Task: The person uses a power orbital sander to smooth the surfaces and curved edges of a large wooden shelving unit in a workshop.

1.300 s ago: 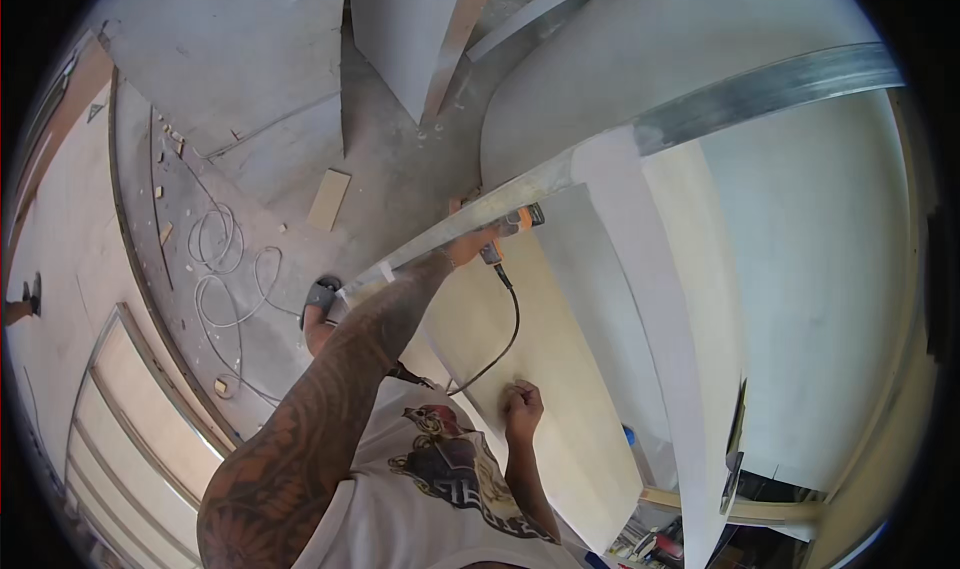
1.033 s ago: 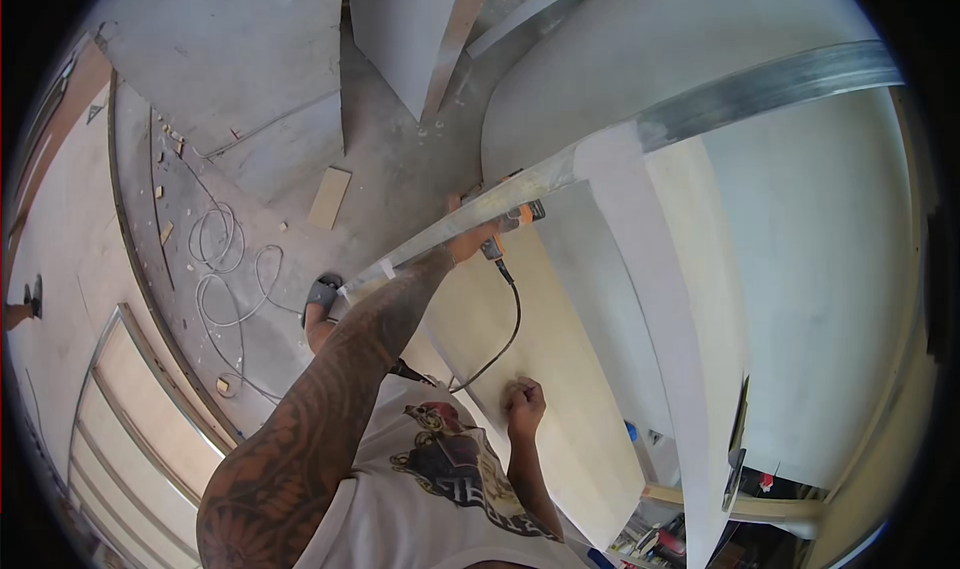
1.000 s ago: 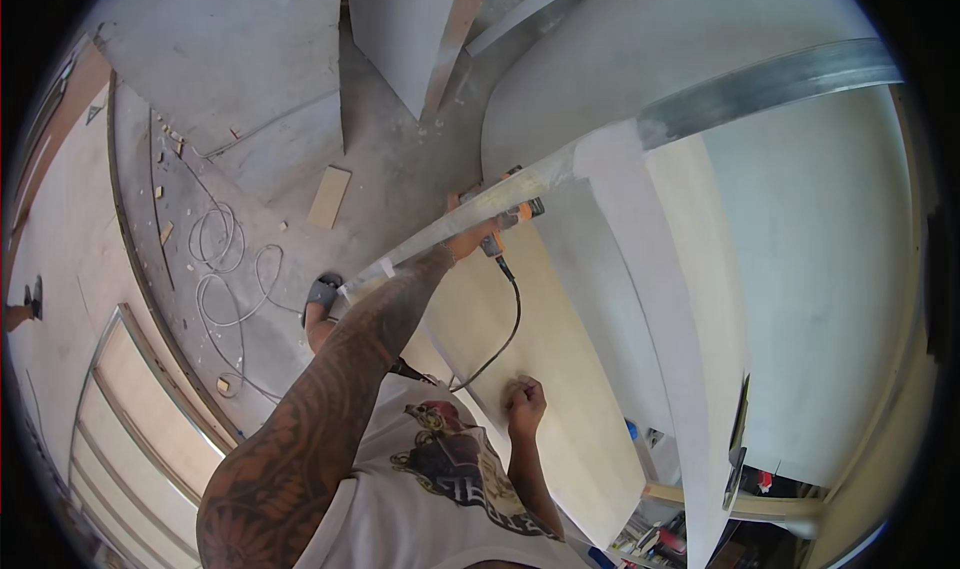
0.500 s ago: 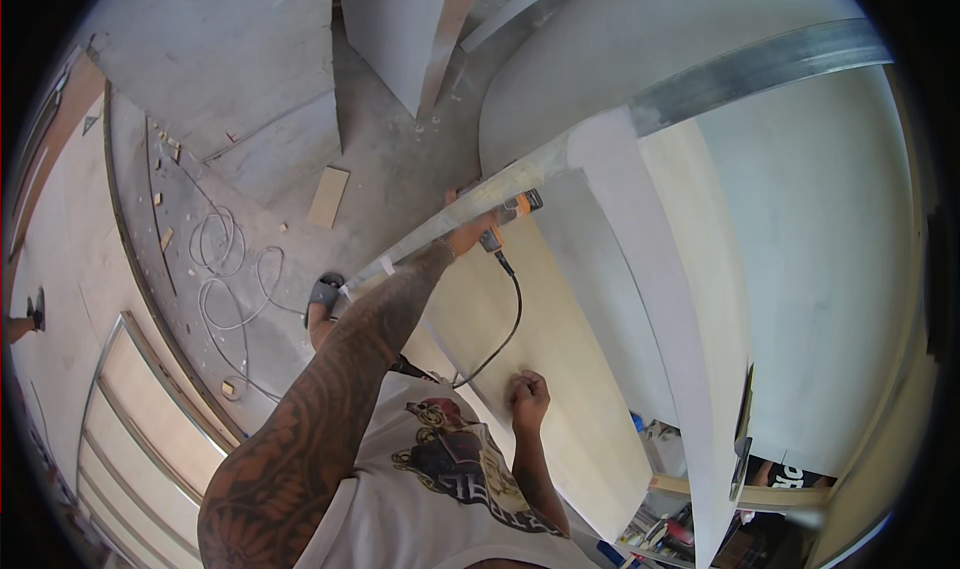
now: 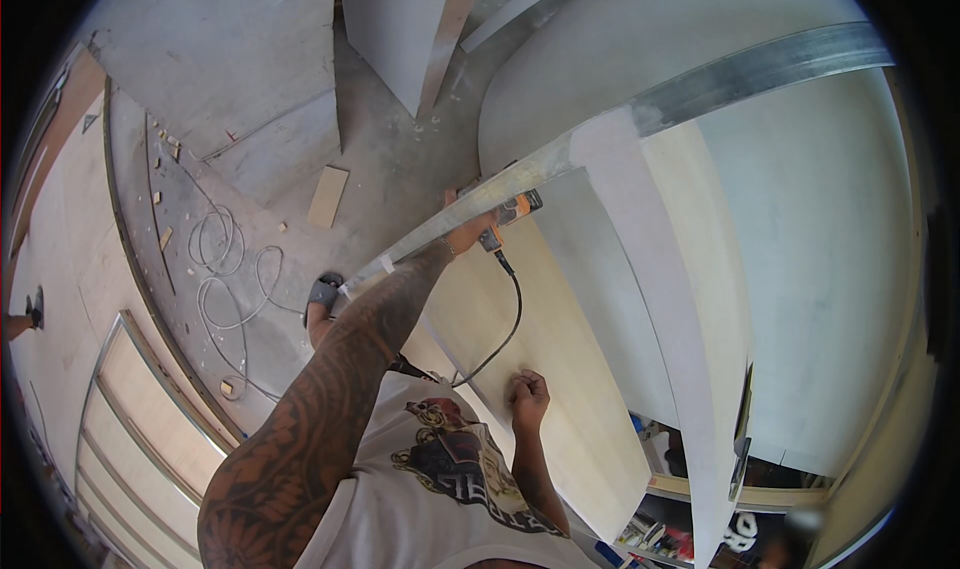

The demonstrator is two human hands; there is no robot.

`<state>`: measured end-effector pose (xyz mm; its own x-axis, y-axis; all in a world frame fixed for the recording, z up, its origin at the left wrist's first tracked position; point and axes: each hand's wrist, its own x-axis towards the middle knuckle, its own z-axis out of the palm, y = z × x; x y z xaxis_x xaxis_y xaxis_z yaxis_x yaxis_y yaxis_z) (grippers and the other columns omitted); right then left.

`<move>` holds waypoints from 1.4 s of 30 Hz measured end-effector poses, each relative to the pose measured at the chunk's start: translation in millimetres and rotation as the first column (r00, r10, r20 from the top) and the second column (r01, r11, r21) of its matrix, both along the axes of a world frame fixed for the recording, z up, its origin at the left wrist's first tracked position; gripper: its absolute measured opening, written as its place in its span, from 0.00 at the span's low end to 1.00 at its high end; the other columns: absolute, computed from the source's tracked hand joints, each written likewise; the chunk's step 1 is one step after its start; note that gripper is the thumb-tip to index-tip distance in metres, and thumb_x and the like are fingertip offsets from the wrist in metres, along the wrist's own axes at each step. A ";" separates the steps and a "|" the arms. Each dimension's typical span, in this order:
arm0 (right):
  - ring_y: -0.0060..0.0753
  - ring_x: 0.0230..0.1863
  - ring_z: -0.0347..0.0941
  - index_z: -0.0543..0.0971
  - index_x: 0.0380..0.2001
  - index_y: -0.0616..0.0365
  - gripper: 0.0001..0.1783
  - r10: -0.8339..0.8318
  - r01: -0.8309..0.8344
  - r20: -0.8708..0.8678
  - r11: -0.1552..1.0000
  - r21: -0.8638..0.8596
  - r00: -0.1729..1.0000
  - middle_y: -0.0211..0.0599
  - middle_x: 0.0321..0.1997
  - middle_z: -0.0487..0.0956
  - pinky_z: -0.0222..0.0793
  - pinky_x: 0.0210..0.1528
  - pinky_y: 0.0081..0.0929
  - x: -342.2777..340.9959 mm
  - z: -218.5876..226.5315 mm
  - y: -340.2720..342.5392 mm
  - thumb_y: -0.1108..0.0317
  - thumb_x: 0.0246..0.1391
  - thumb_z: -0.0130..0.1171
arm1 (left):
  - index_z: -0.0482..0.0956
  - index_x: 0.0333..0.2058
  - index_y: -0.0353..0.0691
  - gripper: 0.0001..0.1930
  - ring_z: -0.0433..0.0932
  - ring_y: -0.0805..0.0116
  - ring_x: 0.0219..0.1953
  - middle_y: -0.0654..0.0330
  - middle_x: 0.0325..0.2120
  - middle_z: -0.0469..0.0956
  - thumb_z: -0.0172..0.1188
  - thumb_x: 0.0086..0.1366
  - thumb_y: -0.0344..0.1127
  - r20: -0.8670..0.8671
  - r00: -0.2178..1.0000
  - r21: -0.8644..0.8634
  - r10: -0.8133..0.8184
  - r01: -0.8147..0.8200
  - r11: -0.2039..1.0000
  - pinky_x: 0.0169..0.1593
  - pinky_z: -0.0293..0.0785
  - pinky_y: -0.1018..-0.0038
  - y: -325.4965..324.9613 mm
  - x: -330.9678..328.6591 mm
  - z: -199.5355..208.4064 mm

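My left hand [image 5: 468, 234] is closed around a corded orange-and-black power sander [image 5: 515, 209]. The tool lies against a long, curved, whitish edge strip [image 5: 535, 167]; its working face is hidden. A black cord [image 5: 519, 314] loops from the tool back toward my body. Close to my shirt, my right hand [image 5: 529, 389] rests on a pale wooden panel [image 5: 570, 344] with its fingers curled in; nothing shows in them.
Grey cable [image 5: 228, 324] lies coiled on the dusty floor beside a loose wood piece [image 5: 328, 197]. A framed panel [image 5: 150, 399] stands at the left, and a white panel [image 5: 405, 34] ahead. Another person in a dark shirt [image 5: 742, 532] is at the lower right, behind the curved structure.
The other person at the lower right has shifted lower and to the left in the picture. My hands and the sander stay almost where they were.
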<state>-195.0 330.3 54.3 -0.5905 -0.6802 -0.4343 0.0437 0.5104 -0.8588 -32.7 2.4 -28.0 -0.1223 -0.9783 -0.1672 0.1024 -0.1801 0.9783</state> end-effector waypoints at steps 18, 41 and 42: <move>0.18 0.21 0.67 0.74 0.43 0.63 0.13 0.010 -0.009 -0.043 1.000 0.026 0.999 0.33 0.32 0.79 0.62 0.21 0.18 8.3 2.5 -1.4 0.76 0.53 0.55 | 0.53 0.56 0.29 0.43 0.78 0.59 0.49 0.43 0.48 0.74 0.73 0.53 0.43 -0.052 0.994 -0.033 0.095 -0.096 0.995 0.51 0.76 0.65 -16.3 -5.3 -34.7; 0.18 0.24 0.69 0.75 0.42 0.64 0.11 -0.015 0.011 -0.063 0.998 -0.065 0.998 0.33 0.32 0.78 0.66 0.24 0.19 -9.6 -1.2 10.1 0.77 0.54 0.55 | 0.68 0.56 0.32 0.26 0.72 0.69 0.52 0.59 0.52 0.72 0.63 0.64 0.38 -0.333 0.903 -0.019 0.272 -0.295 0.955 0.51 0.72 0.72 -35.9 -5.5 77.7; 0.18 0.24 0.69 0.75 0.42 0.64 0.11 -0.046 0.043 -0.052 0.997 -0.058 0.998 0.33 0.32 0.78 0.66 0.24 0.19 -6.9 -3.8 17.4 0.77 0.54 0.55 | 0.66 0.58 0.31 0.28 0.72 0.68 0.52 0.58 0.53 0.71 0.63 0.63 0.36 -0.425 0.859 0.004 0.286 -0.314 0.950 0.51 0.72 0.71 -26.2 -6.0 92.3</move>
